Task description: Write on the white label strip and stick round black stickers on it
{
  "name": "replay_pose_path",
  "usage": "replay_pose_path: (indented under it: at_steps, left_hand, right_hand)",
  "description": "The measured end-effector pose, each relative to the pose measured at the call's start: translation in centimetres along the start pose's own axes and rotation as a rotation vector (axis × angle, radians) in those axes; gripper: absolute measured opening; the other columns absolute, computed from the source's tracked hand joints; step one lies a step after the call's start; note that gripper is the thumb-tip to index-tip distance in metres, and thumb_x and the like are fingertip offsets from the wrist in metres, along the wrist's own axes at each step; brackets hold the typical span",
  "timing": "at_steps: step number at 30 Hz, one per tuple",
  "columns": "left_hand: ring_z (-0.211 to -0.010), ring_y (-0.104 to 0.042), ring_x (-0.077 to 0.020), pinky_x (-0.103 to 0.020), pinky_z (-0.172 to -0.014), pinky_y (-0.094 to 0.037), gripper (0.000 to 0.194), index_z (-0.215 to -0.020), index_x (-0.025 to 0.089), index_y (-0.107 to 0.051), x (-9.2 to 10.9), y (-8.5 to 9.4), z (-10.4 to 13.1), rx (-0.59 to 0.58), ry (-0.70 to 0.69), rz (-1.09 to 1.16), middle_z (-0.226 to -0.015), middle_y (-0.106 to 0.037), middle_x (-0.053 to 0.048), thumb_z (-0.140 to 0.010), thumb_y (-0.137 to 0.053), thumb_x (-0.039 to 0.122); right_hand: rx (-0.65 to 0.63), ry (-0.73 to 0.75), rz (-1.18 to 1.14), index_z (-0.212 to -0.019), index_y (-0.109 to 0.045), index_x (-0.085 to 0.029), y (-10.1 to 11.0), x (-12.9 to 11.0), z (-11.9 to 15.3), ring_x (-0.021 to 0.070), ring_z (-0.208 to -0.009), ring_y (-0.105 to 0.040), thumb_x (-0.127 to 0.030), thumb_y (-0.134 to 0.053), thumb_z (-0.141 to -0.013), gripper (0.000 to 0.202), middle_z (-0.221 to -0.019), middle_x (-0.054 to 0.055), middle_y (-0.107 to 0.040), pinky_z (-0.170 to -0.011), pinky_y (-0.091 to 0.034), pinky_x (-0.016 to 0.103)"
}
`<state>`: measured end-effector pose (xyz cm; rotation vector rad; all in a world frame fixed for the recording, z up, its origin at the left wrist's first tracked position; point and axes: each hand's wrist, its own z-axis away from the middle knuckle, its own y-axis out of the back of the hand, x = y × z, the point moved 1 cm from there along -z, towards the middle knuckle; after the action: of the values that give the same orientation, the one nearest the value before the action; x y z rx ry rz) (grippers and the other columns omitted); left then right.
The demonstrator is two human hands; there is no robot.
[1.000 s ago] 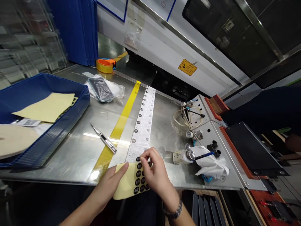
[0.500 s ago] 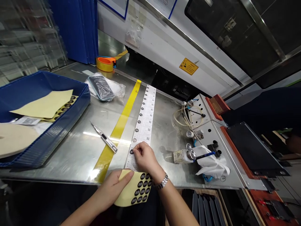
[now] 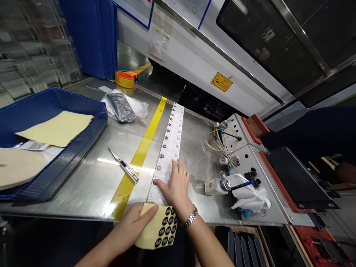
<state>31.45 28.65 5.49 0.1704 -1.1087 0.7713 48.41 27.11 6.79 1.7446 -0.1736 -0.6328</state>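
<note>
A long white label strip [image 3: 174, 137] lies on the metal table, with round black stickers down its left edge. My right hand [image 3: 177, 185] is spread over its near end, the thumb tip on a black sticker and the other fingers apart, holding nothing. Below it, at the table's front edge, my left hand [image 3: 136, 222] pinches a yellow sticker sheet [image 3: 148, 231] between thumb and fingers. Several round black stickers sit on the right half of that sheet. A silver utility knife [image 3: 124, 165] rests across the yellow tape line [image 3: 146, 142] left of the strip.
At the left stands a blue bin [image 3: 80, 146] holding yellow sheets and a beige disc. Farther back are a plastic-wrapped device [image 3: 121, 106] and an orange tape roll [image 3: 125, 79]. On the right are a small bottle [image 3: 213, 187], a white cloth [image 3: 250, 194] and looped tubing [image 3: 207, 139].
My right hand has opened from a pinch at the sticker, its fingers now spread forward and right over the strip. My left hand still holds the sheet. The camera view has shifted slightly.
</note>
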Motion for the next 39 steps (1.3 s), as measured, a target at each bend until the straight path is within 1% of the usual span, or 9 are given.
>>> replay_pose_path:
  at_steps: [7, 14, 17, 19, 21, 23, 25, 29, 39]
  left_hand:
    - [-0.089, -0.067, -0.0270, -0.031, -0.078, -0.053, 0.055, -0.102, 0.015, -0.075, 0.5, 0.3, 0.8, -0.094, 0.018, 0.035, -0.092, -0.077, -0.008, -0.083, -0.060, 0.064]
    - [-0.081, -0.071, -0.0260, -0.031, -0.075, -0.056, 0.056, -0.101, 0.015, -0.077, 1.2, 0.6, 0.2, 0.008, 0.067, 0.139, -0.088, -0.079, -0.009, -0.075, -0.070, 0.064]
    - [-0.071, -0.071, -0.0257, -0.034, -0.073, -0.057, 0.059, -0.105, 0.014, -0.076, 1.3, 0.6, 0.2, 0.077, 0.086, 0.207, -0.085, -0.079, -0.010, -0.074, -0.072, 0.063]
    - [-0.076, -0.072, -0.0281, -0.036, -0.073, -0.058, 0.059, -0.109, 0.014, -0.074, 1.5, 0.8, 0.2, 0.113, 0.100, 0.314, -0.090, -0.079, -0.011, -0.072, -0.075, 0.060]
    - [-0.089, -0.073, -0.0311, -0.037, -0.077, -0.059, 0.060, -0.113, 0.013, -0.072, 1.7, 0.9, -0.1, 0.110, 0.121, 0.425, -0.100, -0.078, -0.013, -0.071, -0.078, 0.055]
    - [-0.100, -0.071, -0.0322, -0.038, -0.082, -0.059, 0.060, -0.118, 0.013, -0.070, 1.7, 1.2, -0.3, 0.100, 0.141, 0.492, -0.107, -0.077, -0.013, -0.071, -0.080, 0.050]
    - [-0.104, -0.070, -0.0329, -0.038, -0.083, -0.059, 0.061, -0.121, 0.013, -0.068, 1.6, 1.3, -0.5, 0.102, 0.149, 0.510, -0.111, -0.076, -0.014, -0.072, -0.080, 0.047]
    - [-0.104, -0.071, -0.0341, -0.039, -0.083, -0.060, 0.064, -0.121, 0.012, -0.068, 1.2, 1.2, -0.6, 0.106, 0.124, 0.483, -0.111, -0.076, -0.014, -0.071, -0.080, 0.050]
    - [-0.094, -0.072, -0.0313, -0.035, -0.073, -0.059, 0.067, -0.126, 0.011, -0.064, 1.3, 1.1, -0.3, 0.058, 0.092, 0.380, -0.106, -0.077, -0.013, -0.075, -0.076, 0.053]
  right_hand:
    - [0.030, -0.007, 0.060, -0.148, -0.039, -0.009, -2.1, 2.0, -3.3, 0.0391, -0.149, -0.019, -0.073, -0.062, -0.079, 0.097, -0.159, 0.024, -0.028, -0.119, -0.009, 0.059]
    - [0.038, 0.014, 0.081, -0.146, -0.043, -0.010, -1.9, 2.0, -7.0, 0.0377, -0.149, -0.020, -0.073, -0.061, -0.080, 0.092, -0.157, 0.023, -0.033, -0.119, -0.002, 0.058]
    - [0.062, 0.029, -0.010, -0.144, -0.045, -0.012, -0.4, 1.5, -5.8, 0.0361, -0.148, -0.023, -0.064, -0.064, -0.084, 0.081, -0.155, 0.020, -0.038, -0.119, -0.006, 0.058]
    - [0.098, 0.043, -0.160, -0.138, -0.052, -0.015, 1.3, 1.2, -3.9, 0.0319, -0.141, -0.037, -0.049, -0.060, -0.093, 0.057, -0.147, 0.017, -0.050, -0.117, -0.021, 0.055]
    - [0.099, 0.074, -0.362, -0.119, -0.065, -0.019, 3.2, 1.0, -1.4, 0.0253, -0.118, -0.058, -0.034, -0.054, -0.097, 0.029, -0.122, 0.012, -0.067, -0.103, -0.042, 0.044]
    - [0.036, 0.100, -0.543, -0.095, -0.071, -0.020, 4.6, 0.9, 1.2, 0.0193, -0.088, -0.064, -0.027, -0.056, -0.096, 0.017, -0.093, 0.006, -0.070, -0.080, -0.051, 0.034]
    - [-0.029, 0.101, -0.658, -0.086, -0.073, -0.021, 5.3, 0.8, 3.5, 0.0159, -0.072, -0.061, -0.023, -0.061, -0.092, 0.014, -0.080, 0.003, -0.067, -0.067, -0.050, 0.028]
    - [-0.065, 0.103, -0.736, -0.091, -0.076, -0.022, 4.5, 0.5, 6.0, 0.0157, -0.074, -0.063, -0.015, -0.067, -0.086, 0.013, -0.081, 0.003, -0.065, -0.065, -0.052, 0.026]
    - [-0.161, 0.136, -0.653, -0.098, -0.079, -0.023, 3.7, 0.6, 6.1, 0.0166, -0.078, -0.065, -0.009, -0.066, -0.085, 0.023, -0.083, 0.003, -0.065, -0.070, -0.054, 0.026]
